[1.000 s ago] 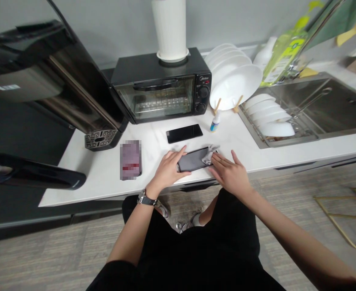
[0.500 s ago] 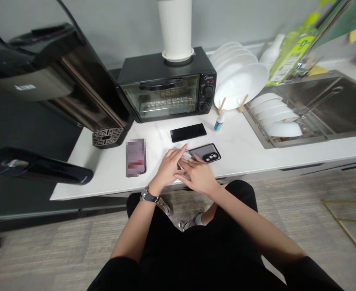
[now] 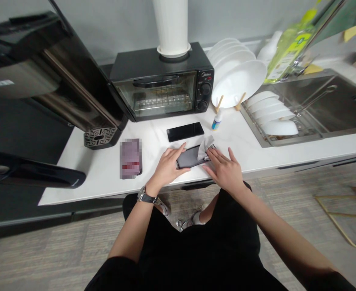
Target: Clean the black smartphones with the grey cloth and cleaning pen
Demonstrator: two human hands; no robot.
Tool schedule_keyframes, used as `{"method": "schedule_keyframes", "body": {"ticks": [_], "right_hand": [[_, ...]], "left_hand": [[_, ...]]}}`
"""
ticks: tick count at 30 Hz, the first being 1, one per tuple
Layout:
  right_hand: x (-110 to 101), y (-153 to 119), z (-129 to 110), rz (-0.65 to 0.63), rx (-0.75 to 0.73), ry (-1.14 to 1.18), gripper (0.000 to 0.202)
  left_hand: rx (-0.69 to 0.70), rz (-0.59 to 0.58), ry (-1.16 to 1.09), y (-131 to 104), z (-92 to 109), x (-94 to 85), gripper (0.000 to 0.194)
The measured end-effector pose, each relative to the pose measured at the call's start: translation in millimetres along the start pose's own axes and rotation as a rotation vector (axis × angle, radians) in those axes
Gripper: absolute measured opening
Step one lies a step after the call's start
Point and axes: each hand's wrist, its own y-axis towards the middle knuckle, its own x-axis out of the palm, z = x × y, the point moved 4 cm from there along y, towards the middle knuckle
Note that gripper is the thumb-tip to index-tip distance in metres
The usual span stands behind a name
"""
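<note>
A phone case (image 3: 190,157) with a dark rim and greyish back lies near the front edge of the counter. My left hand (image 3: 168,166) grips its left end between thumb and fingers. Over its right end, my right hand (image 3: 225,169) presses a crumpled white tissue (image 3: 206,146) under the fingertips, covering the camera area. Just behind the case rests a black phone (image 3: 185,132), screen up. A small white bottle with a blue label (image 3: 217,121) stands to the right of that phone.
A purple blurred item (image 3: 131,158) lies to the left. Behind are a black toaster oven (image 3: 162,95) and a drinks machine (image 3: 102,137). White plates (image 3: 238,81) stand in a rack beside the sink (image 3: 332,109), which holds white bowls (image 3: 279,128).
My right hand has slid to the right along the phone case with the tissue, uncovering the case's middle. My left hand stays at the left end. The view has shifted slightly.
</note>
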Motion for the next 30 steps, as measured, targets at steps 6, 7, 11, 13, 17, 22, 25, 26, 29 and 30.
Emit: {"method": "schedule_keyframes", "body": {"ticks": [6, 7, 11, 13, 17, 22, 25, 26, 29, 30], "right_hand": [[32.1, 31.9, -46.8, 0.022, 0.077, 0.030, 0.081], [35.4, 35.1, -59.0, 0.009, 0.054, 0.050, 0.082], [36.3, 34.1, -96.3, -0.062, -0.098, 0.170, 0.073], [30.7, 27.2, -96.8, -0.085, -0.138, 0.208, 0.063], [13.7, 9.1, -66.0, -0.093, -0.156, 0.194, 0.046], [-7.8, -7.5, -13.1, -0.056, -0.080, 0.060, 0.045], [-9.2, -8.6, 3.3, -0.033, -0.032, 0.009, 0.048], [-6.6, -6.5, 4.0, -0.020, -0.014, 0.004, 0.050], [8.8, 7.1, -8.3, 0.039, 0.073, -0.001, 0.064], [15.3, 13.2, -17.3, 0.054, 0.099, -0.001, 0.071]], "left_hand": [[0.003, -0.006, -0.032, 1.9, -1.5, 0.2, 0.096], [-0.001, -0.004, -0.029, 2.0, -3.1, 0.5, 0.093], [-0.046, -0.013, 0.024, 0.2, -10.0, 2.9, 0.085], [-0.055, -0.018, 0.057, -2.3, -10.3, 3.4, 0.086], [-0.043, 0.008, 0.077, -6.7, -4.9, 1.5, 0.093], [0.001, 0.020, 0.013, -6.4, -0.5, -0.5, 0.100], [0.015, 0.009, -0.022, -3.8, 0.8, -0.8, 0.098], [0.016, 0.007, -0.027, -2.7, 1.2, -0.7, 0.098], [0.013, -0.001, -0.026, 0.5, 1.1, 0.6, 0.098], [0.016, -0.006, -0.027, 1.4, 0.5, 1.4, 0.097]]}}
